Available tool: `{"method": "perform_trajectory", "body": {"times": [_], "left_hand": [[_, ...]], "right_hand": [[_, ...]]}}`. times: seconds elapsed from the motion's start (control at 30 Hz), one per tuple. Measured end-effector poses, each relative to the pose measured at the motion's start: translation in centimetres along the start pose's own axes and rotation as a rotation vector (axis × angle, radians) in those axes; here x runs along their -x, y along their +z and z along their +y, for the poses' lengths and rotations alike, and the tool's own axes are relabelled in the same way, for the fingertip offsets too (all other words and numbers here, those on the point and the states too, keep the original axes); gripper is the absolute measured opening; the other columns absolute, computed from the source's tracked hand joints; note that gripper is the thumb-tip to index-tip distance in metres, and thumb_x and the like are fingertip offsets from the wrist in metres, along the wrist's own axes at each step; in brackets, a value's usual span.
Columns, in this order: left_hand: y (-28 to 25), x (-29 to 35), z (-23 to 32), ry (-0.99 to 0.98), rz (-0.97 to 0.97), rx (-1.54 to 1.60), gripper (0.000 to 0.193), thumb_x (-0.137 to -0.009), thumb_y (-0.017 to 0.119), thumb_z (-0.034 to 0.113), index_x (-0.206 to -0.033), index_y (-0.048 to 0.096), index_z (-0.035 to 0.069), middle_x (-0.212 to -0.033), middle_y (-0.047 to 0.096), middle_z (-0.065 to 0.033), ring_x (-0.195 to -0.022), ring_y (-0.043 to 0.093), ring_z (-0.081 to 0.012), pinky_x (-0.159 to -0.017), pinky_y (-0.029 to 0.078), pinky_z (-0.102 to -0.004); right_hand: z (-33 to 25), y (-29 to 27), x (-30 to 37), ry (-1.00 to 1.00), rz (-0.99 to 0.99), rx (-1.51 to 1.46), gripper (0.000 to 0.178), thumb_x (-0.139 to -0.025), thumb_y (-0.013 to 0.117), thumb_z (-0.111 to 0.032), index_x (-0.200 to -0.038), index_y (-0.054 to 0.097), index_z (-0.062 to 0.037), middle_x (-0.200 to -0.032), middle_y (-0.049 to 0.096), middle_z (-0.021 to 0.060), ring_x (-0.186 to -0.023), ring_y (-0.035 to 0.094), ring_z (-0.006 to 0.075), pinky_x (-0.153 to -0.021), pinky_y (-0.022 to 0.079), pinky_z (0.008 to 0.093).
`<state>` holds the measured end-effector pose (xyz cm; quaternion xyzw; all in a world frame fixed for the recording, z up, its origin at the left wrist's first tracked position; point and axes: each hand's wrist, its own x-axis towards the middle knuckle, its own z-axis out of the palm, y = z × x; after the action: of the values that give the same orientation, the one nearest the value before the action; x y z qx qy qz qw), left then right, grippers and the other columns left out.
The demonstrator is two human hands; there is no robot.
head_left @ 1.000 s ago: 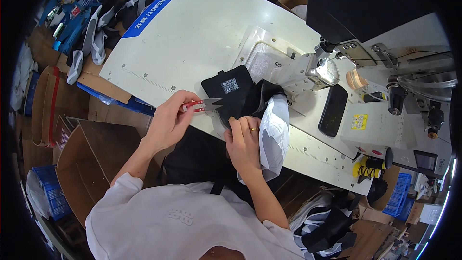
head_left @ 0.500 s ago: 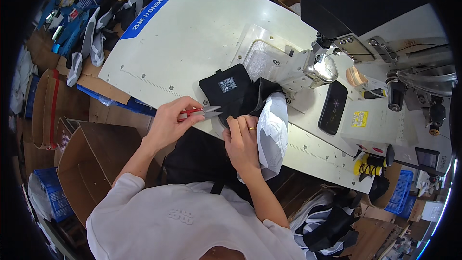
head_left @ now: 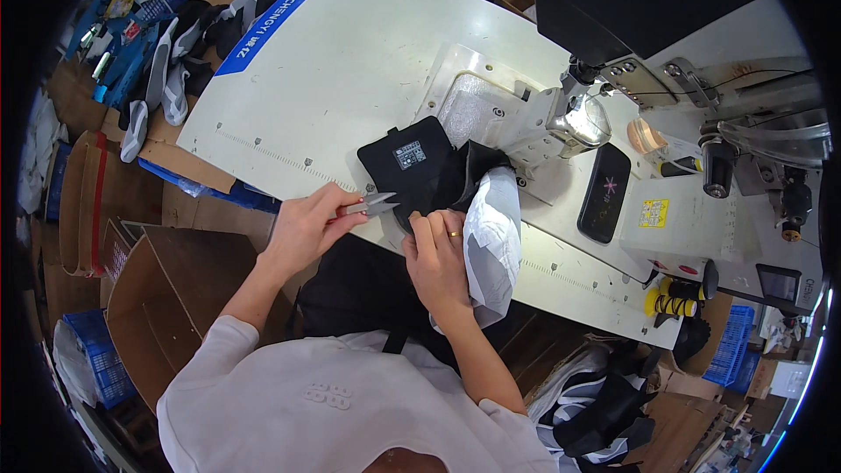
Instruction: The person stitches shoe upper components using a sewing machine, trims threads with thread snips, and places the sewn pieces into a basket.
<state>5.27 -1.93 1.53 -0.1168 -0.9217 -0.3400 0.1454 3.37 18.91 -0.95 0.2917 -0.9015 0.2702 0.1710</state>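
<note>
My left hand [head_left: 305, 229] is closed round a pair of thread snips [head_left: 372, 204], whose metal blades point right, toward the work. Just right of the blade tips, my right hand [head_left: 440, 258] grips a black and white fabric shoe upper [head_left: 493, 232] at its dark edge. The upper's white and grey side hangs along the outside of that hand, over the table's near edge. Its black part lies on the table, with a black tongue-like flap [head_left: 399, 155] bearing a pale printed square. My fingers hide the exact spot being held.
A sewing machine [head_left: 561, 123] stands behind the upper on a white table [head_left: 342, 61]. To the right lie a black phone [head_left: 605, 193] and yellow thread spools [head_left: 673, 300]. More uppers [head_left: 162, 79] are piled at the far left, above a cardboard box [head_left: 175, 298].
The snips have turned slightly in my left hand and their red handle is now mostly covered. The right hand keeps its hold on the upper. The whole view has shifted a little.
</note>
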Motion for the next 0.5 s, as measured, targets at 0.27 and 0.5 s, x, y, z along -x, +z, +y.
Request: {"method": "perform_trajectory", "body": {"times": [0.27, 0.5], "left_hand": [[-0.1, -0.8, -0.2, 0.052, 0.108, -0.006, 0.018, -0.082, 0.074, 0.016, -0.090, 0.063, 0.004, -0.074, 0.059, -0.0055, -0.056, 0.060, -0.0194, -0.050, 0.046, -0.0291], [0.8, -3.7, -0.1, 0.092, 0.125, 0.020, 0.022, -0.080, 0.075, 0.016, -0.093, 0.063, 0.004, -0.080, 0.062, -0.0048, -0.058, 0.061, -0.0193, -0.050, 0.046, -0.0289]], "right_hand": [[0.0, -0.1, -0.1, -0.004, 0.019, -0.003, 0.034, -0.068, 0.070, 0.002, -0.100, 0.059, -0.0014, -0.089, 0.053, 0.0105, -0.095, 0.054, 0.0304, -0.090, 0.044, 0.0453], [0.2, -0.2, 0.1, -0.003, 0.025, -0.012, 0.035, -0.067, 0.070, 0.002, -0.100, 0.059, -0.0013, -0.090, 0.053, 0.0111, -0.096, 0.054, 0.0310, -0.092, 0.043, 0.0456]]}}
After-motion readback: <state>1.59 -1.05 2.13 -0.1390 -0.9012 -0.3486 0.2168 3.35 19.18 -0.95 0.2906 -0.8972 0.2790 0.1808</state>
